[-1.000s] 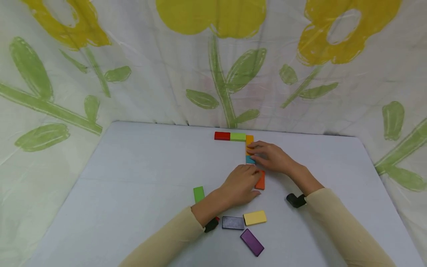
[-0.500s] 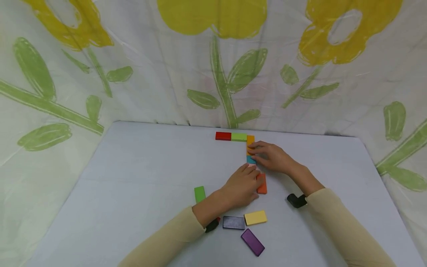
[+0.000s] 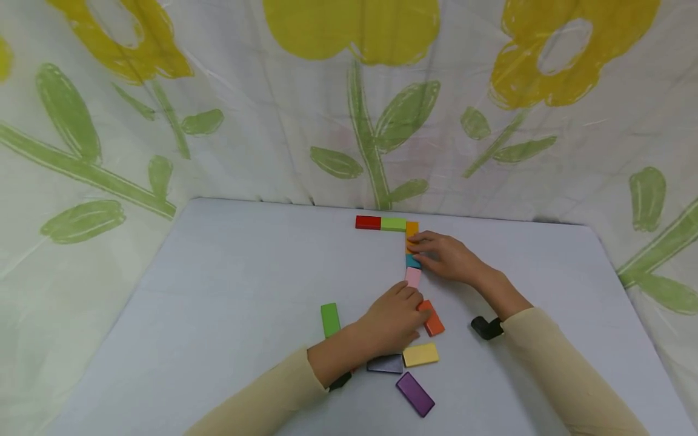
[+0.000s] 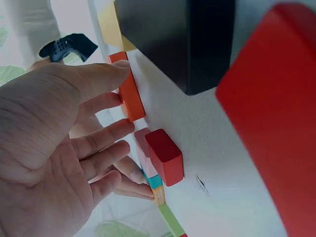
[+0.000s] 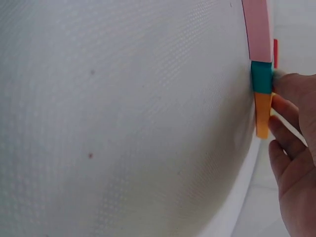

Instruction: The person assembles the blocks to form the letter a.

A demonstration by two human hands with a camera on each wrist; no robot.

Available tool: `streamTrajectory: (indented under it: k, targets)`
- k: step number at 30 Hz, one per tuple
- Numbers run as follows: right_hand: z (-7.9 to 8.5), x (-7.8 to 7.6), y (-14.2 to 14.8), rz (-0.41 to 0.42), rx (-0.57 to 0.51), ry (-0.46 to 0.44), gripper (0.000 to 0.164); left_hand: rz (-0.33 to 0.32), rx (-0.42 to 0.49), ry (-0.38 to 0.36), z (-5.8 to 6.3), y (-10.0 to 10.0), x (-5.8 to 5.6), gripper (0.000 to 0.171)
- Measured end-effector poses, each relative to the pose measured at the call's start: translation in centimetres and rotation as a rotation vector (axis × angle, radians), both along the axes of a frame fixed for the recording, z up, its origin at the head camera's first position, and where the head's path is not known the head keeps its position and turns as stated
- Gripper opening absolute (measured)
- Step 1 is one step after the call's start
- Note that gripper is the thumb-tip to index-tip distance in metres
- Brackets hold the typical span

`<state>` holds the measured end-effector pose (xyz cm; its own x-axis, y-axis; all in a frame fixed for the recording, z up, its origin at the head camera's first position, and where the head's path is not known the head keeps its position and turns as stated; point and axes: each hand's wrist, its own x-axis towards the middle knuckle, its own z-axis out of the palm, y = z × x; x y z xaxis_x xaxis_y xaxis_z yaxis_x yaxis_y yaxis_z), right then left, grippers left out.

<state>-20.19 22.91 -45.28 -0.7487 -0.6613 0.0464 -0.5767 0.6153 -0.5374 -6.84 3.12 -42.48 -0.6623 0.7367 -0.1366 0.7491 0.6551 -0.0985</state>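
Observation:
My left hand [image 3: 394, 318] is over the middle of the table, its fingertips at the far end of an orange-red block [image 3: 434, 322]. In the left wrist view, the thumb overlaps one end of this orange-red block [image 4: 132, 101] and the fingers lie along its side. My right hand [image 3: 447, 257] rests its fingertips against the side of the orange [image 3: 411, 227] and teal [image 3: 412, 261] blocks in a row. A pink block [image 3: 412, 277] continues that row toward me, partly behind the left fingers.
Red [image 3: 368, 222] and light green [image 3: 393, 224] blocks form the row's far leg. Near the left forearm lie a green [image 3: 330, 319], a black [image 3: 385, 363], a yellow [image 3: 420, 354] and a purple block [image 3: 415, 394]. A red block [image 4: 276, 98] shows closest in the left wrist view.
My left hand has drawn toward me, uncovering the pink block. The orange-red block has slid nearer me and turned, its near end swinging right. The right hand stays at the row.

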Motion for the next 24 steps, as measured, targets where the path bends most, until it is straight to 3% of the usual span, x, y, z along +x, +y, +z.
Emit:
streamTrajectory:
  k: [7, 14, 24]
  targets:
    - [-0.1, -0.1, 0.1, 0.000, -0.007, 0.007, 0.034, 0.005, 0.063, 0.037, -0.2, -0.4, 0.2, 0.041]
    - [-0.3, -0.1, 0.0, 0.002, -0.015, -0.003, 0.035, 0.102, 0.037, 0.038, -0.4, -1.0, -1.1, 0.037]
    - [-0.2, -0.1, 0.0, 0.016, -0.034, 0.006, 0.035, 0.081, 0.065, 0.075, -0.6, -0.6, -2.7, 0.024]
